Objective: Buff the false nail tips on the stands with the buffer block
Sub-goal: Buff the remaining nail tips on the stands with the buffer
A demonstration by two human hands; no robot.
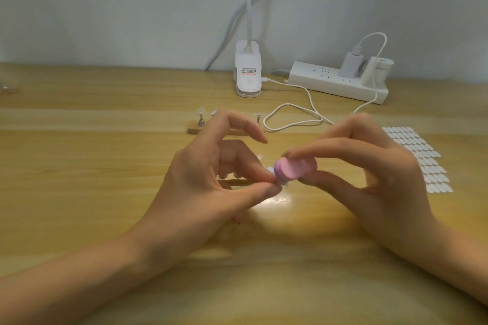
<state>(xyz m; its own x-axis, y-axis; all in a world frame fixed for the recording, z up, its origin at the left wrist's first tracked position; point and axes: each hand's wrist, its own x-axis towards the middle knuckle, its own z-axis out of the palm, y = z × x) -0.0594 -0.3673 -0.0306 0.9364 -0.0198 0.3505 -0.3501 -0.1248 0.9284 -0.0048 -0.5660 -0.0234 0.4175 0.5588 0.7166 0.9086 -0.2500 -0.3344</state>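
A pink and purple buffer block [291, 170], blurred, is pinched between the thumb and fingers of my right hand [380, 174] above the table's middle. Its left end lies against a small clear nail tip [283, 182] that my left hand [211, 179] pinches between thumb and forefinger; the stand under the tip is mostly hidden by those fingers. Farther back, a wooden base [194, 128] carries metal stands with clear tips [201, 111], partly hidden behind my left fingers.
A sheet of white adhesive tabs [420, 155] lies at the right. At the back stand a white clip lamp [248, 74] and a power strip [338, 82] with chargers. A white cable [290, 119] loops across the wooden table [79, 166].
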